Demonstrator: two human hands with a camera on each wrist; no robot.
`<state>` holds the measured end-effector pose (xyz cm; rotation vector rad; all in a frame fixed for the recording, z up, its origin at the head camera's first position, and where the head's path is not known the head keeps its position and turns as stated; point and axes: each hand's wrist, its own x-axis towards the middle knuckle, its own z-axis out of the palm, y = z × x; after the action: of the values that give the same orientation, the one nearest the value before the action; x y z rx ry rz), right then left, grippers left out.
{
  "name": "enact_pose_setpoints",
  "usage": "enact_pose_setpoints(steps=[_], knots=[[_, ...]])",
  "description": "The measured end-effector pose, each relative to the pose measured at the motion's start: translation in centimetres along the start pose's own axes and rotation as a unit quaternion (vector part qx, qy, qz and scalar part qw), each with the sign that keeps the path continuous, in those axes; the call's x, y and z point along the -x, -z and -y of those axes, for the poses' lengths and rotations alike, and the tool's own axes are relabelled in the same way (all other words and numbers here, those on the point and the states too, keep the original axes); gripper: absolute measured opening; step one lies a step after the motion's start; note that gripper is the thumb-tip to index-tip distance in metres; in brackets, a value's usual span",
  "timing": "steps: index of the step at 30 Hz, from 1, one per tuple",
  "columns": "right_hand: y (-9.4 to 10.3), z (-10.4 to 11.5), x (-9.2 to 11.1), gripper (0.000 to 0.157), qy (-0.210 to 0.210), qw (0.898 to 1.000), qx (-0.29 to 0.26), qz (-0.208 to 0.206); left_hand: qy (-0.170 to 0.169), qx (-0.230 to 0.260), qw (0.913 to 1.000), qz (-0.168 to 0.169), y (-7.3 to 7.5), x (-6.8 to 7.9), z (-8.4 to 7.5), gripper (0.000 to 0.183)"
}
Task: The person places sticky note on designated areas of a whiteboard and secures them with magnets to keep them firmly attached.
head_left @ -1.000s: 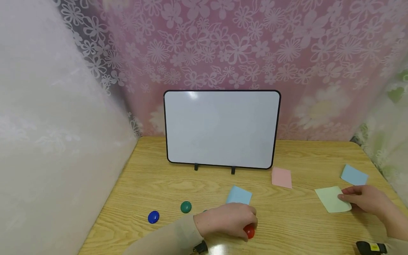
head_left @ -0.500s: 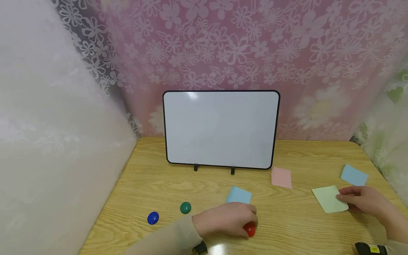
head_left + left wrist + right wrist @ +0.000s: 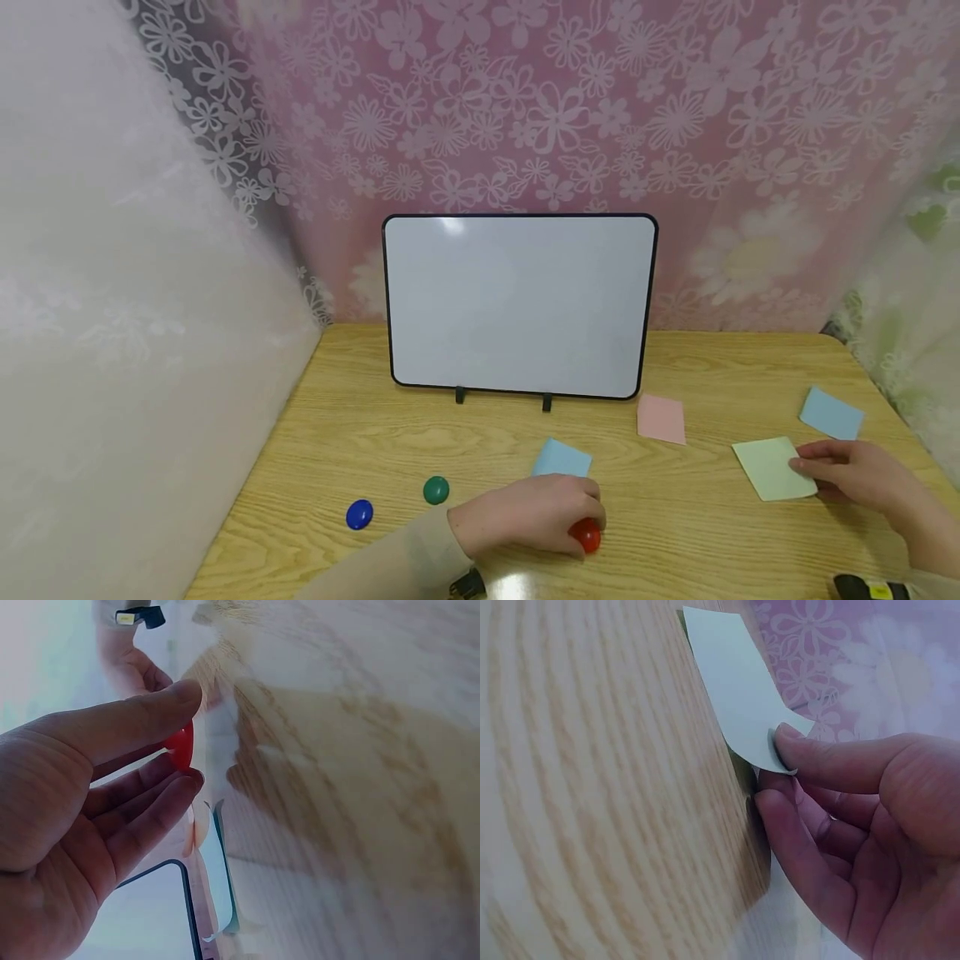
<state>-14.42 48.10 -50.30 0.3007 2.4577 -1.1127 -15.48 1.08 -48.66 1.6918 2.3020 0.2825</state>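
Blue disc: the glossy blue round disc [image 3: 359, 514] lies leftmost on the wood-grain table [image 3: 720, 542].
Green disc: the glossy green round disc [image 3: 437, 490] lies just right of it and slightly farther off.
Whiteboard: the white board with a thin black frame [image 3: 521, 304] stands upright beyond the left hand.
Left hand: the left hand [image 3: 532, 517] pinches the red disc between thumb and fingers.
Light-blue note: a light-blue paper note [image 3: 562, 458] lies just beyond the left hand, which partly hides it.
Red disc: the glossy red round disc [image 3: 587, 536] sits at the fingertips (whether it touches the wood, I cannot tell).
Pink note: a pink square paper note [image 3: 661, 419] lies between the hands, farther off.
Pale-green note: the pale-green square paper note [image 3: 775, 468] reaches leftward from the right fingertips; being square, it shows no clear long axis.
Key relation: the note lies right of the red disc and slightly farther from the wearer, bare wood between; the right hand is the nearer.
Right hand: the right hand [image 3: 870, 475] pinches the note's right end, curling it up.
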Motion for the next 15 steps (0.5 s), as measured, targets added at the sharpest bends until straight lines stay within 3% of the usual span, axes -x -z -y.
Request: enact_pose_setpoints(steps=[7,15], knots=[[-0.2,0.3,0.0,0.073,0.006,1.000,0.001,0.001,0.002,0.019,0.9997,-0.014,0.0,0.5,0.3,0.026],[-0.8,1.0,0.2,0.074,0.002,0.999,-0.053,-0.014,0.015,0.028,0.9990,-0.033,0.2,1.0,0.8,0.026]])
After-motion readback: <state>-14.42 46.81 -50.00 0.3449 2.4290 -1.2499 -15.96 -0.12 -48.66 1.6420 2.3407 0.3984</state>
